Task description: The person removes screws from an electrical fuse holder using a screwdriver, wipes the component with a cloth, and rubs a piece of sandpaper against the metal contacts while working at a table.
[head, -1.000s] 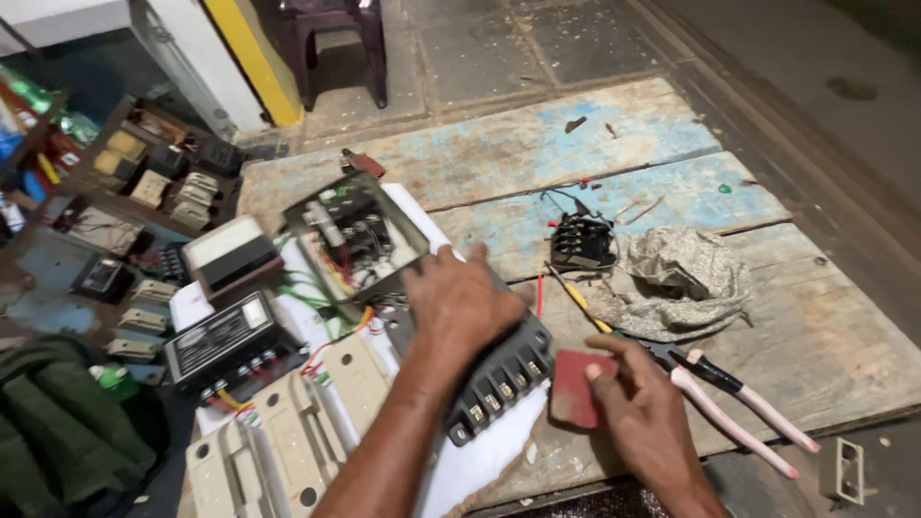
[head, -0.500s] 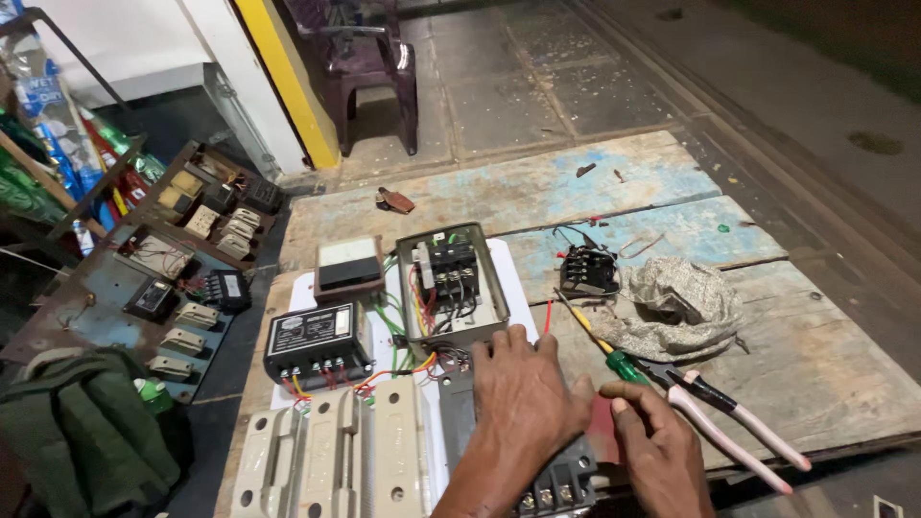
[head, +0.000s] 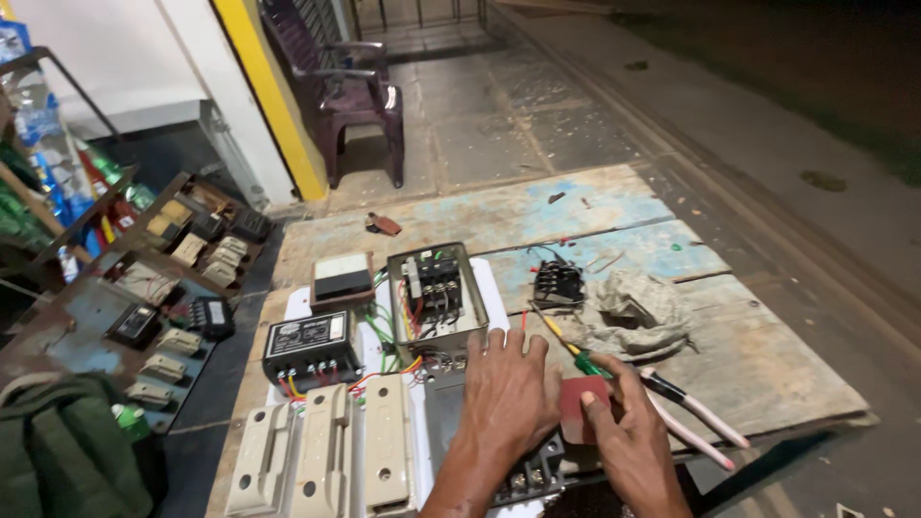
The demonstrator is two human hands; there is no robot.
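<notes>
hands work just below the open metal box [head: 436,297]. my left hand [head: 508,393] lies flat, fingers spread, on the black terminal block [head: 537,465]; my right hand [head: 628,436] pinches a small red block [head: 580,408]. i judge it rigid and light; grip its edges. left of the box, a black unit [head: 312,347] carries a pale rectangular label.

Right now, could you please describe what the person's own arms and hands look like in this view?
Both forearms are bare, with no sleeve, glove or wristband showing. The left hand and the right hand carry no ring or watch that this view shows. The fingers look broad, with short nails. The arms enter from the bottom edge, so anything worn above the forearms stays out of sight.
</notes>
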